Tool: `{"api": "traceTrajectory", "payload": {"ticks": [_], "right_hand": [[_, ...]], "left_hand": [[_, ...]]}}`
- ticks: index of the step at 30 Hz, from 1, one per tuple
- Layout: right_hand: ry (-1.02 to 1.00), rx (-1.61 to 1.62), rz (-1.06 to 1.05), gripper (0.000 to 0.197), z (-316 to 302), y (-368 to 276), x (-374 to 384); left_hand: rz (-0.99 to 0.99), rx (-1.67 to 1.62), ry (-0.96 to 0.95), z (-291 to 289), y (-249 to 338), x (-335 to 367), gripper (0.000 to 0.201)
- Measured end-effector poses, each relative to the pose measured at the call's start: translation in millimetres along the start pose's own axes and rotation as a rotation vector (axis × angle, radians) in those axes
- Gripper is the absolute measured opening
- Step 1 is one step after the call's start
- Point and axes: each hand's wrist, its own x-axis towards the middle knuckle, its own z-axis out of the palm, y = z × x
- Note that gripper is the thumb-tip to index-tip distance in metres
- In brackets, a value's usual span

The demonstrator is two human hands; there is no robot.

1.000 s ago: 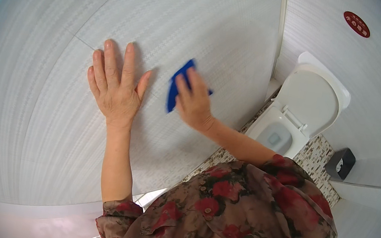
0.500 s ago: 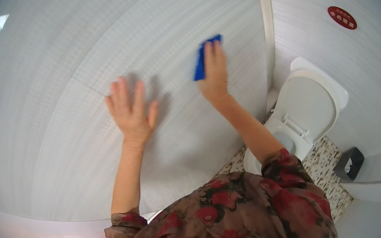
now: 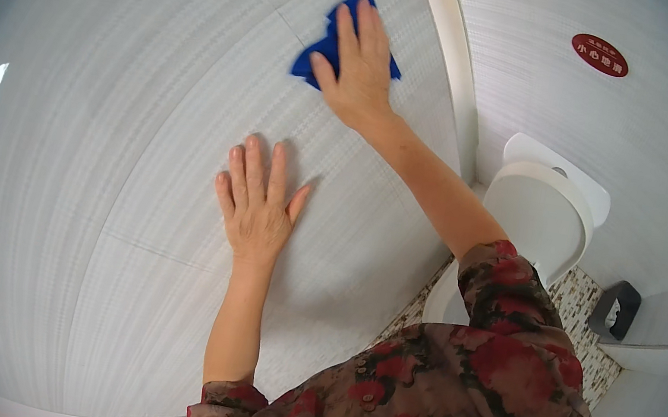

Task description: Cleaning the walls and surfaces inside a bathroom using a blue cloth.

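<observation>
Blue cloth (image 3: pixel 331 44): Deep blue and rumpled, it spreads beneath the right hand (image 3: pixel 362 78) in my head view, pressed against the pale wall (image 3: pixel 194 99).
Cloth's outline: I see pointed corners jutting past the fingertips, beyond the thumb and out along the palm's far side.
Cloth's place: High on the wall, toward its right-hand edge.
Pale wall: Light grey, finely streaked, crossed by thin seams that bow through my fisheye lens.
</observation>
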Motion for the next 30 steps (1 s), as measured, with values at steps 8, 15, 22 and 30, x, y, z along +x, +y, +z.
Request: {"api": "traceTrajectory", "payload": {"ticks": [8,15,22,30], "right_hand": [[0.029,-0.070,-0.045,0.070,19,49,39],[0.021,-0.038,0.183,0.073,8,137,-47],[-0.114,-0.104,0.611,0.070,-14,177,-209],[-0.247,-0.004,0.428,0.076,-20,23,-167]], "left_hand": [[-0.023,0.144,-0.033,37,9,-11,0.068],[0.015,0.168,0.017,32,7,-2,0.065],[0.008,0.195,0.009,33,10,-1,0.065],[0.011,0.221,0.023,37,11,-8,0.065]]}}
